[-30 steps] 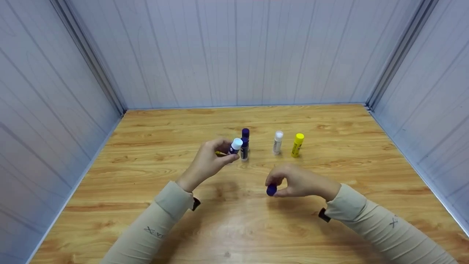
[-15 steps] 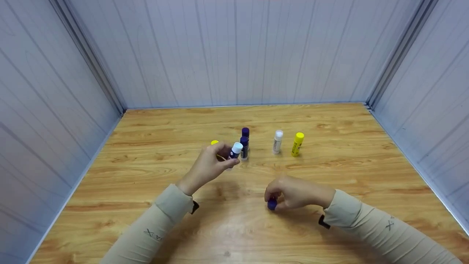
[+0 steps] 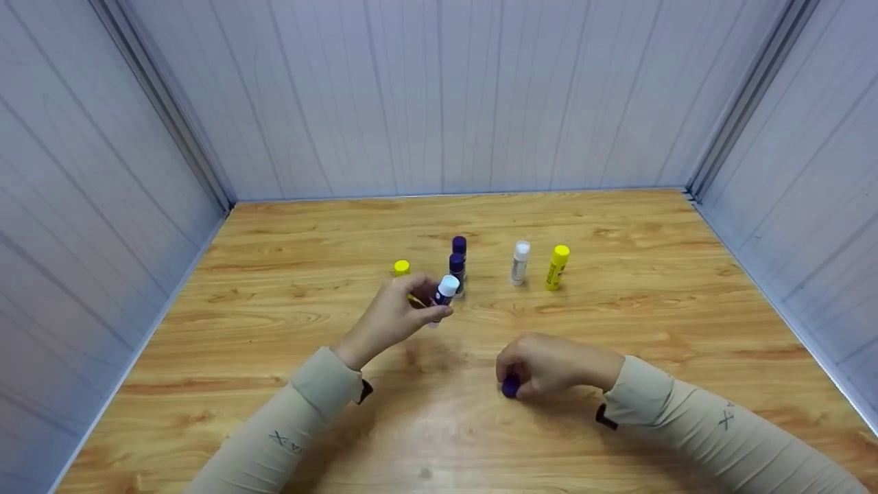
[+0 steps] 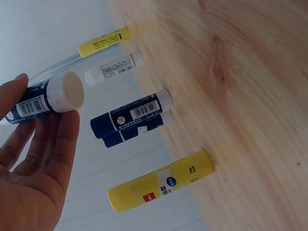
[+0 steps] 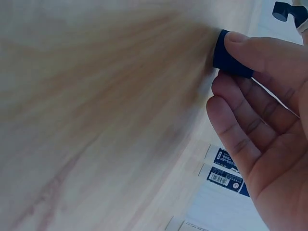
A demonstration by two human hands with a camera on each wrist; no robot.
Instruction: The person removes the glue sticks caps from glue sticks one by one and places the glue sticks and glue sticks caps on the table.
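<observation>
Pale walls (image 3: 439, 89) run along the left, back and right edges of a wooden desk (image 3: 309, 233); its front edge is out of view. Over the middle of the desk, well in from both side edges, the left hand (image 3: 396, 309) grips a navy-and-white glue stick (image 3: 444, 297) between thumb and fingers. Further right and nearer the front edge, the right hand (image 3: 557, 360) pinches a navy cap (image 3: 510, 386), its spare fingers loosely bent.

The navy-and-white glue stick leans, white end up, seemingly uncapped and raised off the wood. Five others stand upright towards the back edge: a left yellow stick (image 3: 402, 266) partly hidden by the left hand, a rear navy stick (image 3: 459, 245) and a front navy stick (image 3: 457, 263) close together, a white stick (image 3: 520, 264), and a right yellow stick (image 3: 558, 269) nearest the right edge. The left hand looks the likeliest source of trouble: it is near the navy pair and the left yellow stick, and a sideways swing could topple these narrow-footed tubes, one navy tipping the other. The exposed end might also smear if it brushes a finger.

Smallest is the navy cap, low over the desk; whether it touches the wood I cannot tell. Pinched so lightly, it could slip and roll towards the front edge
</observation>
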